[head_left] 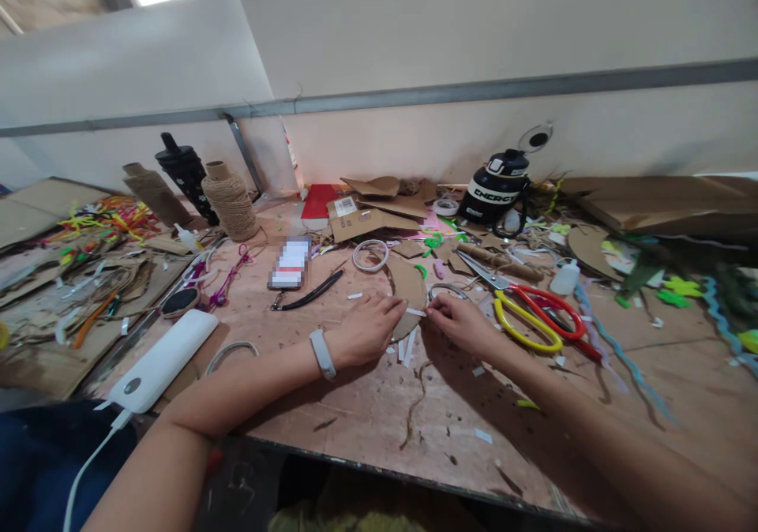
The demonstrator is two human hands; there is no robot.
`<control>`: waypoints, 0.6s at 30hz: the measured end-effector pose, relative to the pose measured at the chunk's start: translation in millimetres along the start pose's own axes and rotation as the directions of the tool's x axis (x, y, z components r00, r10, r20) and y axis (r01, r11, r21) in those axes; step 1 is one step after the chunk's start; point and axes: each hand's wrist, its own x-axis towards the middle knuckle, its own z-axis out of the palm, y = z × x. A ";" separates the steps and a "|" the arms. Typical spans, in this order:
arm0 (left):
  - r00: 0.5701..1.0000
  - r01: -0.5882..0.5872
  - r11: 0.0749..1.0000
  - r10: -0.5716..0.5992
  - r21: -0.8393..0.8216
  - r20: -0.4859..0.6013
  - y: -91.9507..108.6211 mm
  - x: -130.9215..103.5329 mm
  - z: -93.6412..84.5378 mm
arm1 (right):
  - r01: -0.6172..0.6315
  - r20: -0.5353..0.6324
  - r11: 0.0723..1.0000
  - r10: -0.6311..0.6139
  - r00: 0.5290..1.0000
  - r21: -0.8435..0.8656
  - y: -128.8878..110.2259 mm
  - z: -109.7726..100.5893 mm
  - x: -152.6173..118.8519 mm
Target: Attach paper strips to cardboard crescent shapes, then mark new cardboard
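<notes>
A curved piece of cardboard (408,281) lies on the worktable in front of me. My left hand (368,328) rests flat on its left edge, fingers stretched out and pointing right. Across the cardboard, between the two hands, runs a short white strip (415,312). My right hand (451,319) pinches the right end of this strip between thumb and fingers. More white strips (407,350) lie just below the cardboard. To the right of my right hand are scissors (529,323) with one red and one yellow handle, their blades partly open.
A phone (290,262), a black strap (313,290) and a white power bank (164,361) lie to the left. Twine spools (230,200) and a black bottle (494,192) stand behind. Cardboard pieces (379,216) and a small glue bottle (564,278) are also on the table.
</notes>
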 end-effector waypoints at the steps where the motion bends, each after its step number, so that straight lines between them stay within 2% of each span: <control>1: 1.000 0.005 1.000 -0.005 -0.009 0.000 -0.1 0.0 -0.1 | 0.003 -0.010 1.000 -0.003 1.000 -0.004 -0.4 -0.7 -0.5; 9: 1.000 -0.003 0.999 0.003 -0.043 0.008 0.6 0.1 -2.2 | -0.019 -0.010 1.000 0.019 1.000 -0.016 -5.0 -3.7 -4.0; 18: 1.000 0.000 0.999 0.000 -0.044 0.002 -2.4 1.2 3.8 | -0.014 0.006 0.995 0.014 1.000 0.096 -4.9 0.3 -1.0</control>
